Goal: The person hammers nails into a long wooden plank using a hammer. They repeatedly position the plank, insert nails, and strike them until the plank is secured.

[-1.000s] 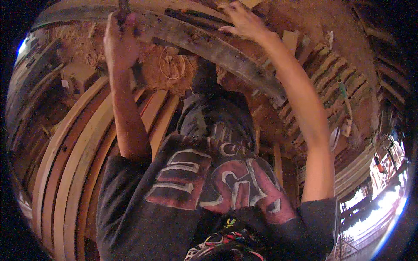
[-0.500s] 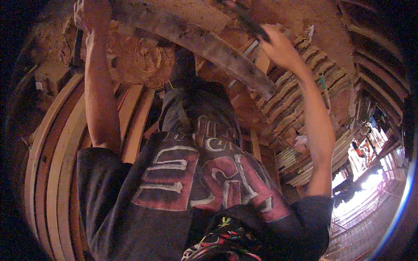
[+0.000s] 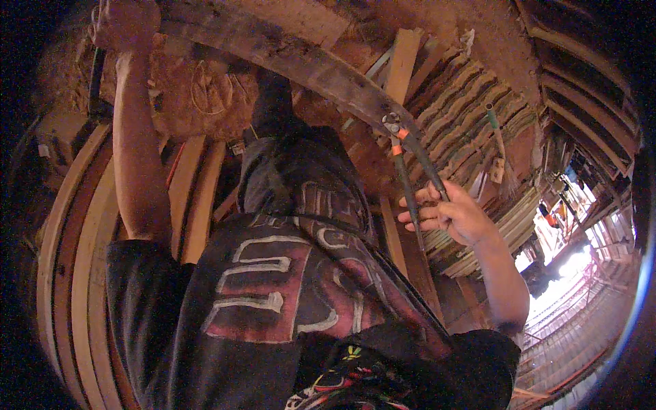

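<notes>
A dark shirt (image 3: 253,362) fills the bottom of the frame. At centre right, the right hand (image 3: 456,215) has its grip clamped on cutters (image 3: 423,160), fingers reaching both spread handles. The orange-collared tool's head appears over the right end of a plank (image 3: 307,61) crossing the top of the frame; whether they touch cannot be told. Good control likely calls for both handles deep in the palm, fingertips well back from the head, pressure even. At upper left, the left hand (image 3: 125,24) is beside the plank; whether its grip is clamped on wood or on the dark bar (image 3: 96,82) below cannot be told. A steady hold there should help. Beyond lie slats (image 3: 85,294), lower left, and stacked timber (image 3: 471,102), upper right.
</notes>
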The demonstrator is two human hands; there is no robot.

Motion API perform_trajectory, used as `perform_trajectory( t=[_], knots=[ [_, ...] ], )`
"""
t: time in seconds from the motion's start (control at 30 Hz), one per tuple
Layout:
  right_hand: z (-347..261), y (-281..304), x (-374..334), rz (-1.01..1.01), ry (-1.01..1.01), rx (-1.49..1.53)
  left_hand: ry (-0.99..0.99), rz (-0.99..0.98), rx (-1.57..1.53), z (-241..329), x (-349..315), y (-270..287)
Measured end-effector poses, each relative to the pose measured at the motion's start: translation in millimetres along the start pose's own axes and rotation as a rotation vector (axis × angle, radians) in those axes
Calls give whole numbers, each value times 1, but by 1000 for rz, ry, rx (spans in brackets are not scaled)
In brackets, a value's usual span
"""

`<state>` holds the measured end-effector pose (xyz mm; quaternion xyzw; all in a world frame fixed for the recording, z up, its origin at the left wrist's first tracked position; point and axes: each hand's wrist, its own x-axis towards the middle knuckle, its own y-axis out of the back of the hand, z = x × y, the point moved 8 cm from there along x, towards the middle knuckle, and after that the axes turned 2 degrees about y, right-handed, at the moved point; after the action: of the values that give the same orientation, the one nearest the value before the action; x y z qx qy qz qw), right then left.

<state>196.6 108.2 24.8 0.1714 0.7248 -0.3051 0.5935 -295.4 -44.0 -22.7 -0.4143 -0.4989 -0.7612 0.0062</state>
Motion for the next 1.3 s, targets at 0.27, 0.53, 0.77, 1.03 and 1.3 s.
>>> perform_trajectory(
  t=[0.27,0.53,0.77,1.03,1.3],
  knots=[
    [-58,-19,-1,-111,-176,202,43,-21,49,-5,1,-6],
    [-90,-27,5,-341,-309,422,82,-37,121,-14,1,3],
    [-75,-29,3,-234,-288,529,104,-66,173,-10,3,1],
    [-60,-42,-3,-135,-238,585,3,-36,172,-24,1,-2],
    [-62,-50,11,-301,-324,1091,-42,-7,148,-27,-1,-13]
  ],
)
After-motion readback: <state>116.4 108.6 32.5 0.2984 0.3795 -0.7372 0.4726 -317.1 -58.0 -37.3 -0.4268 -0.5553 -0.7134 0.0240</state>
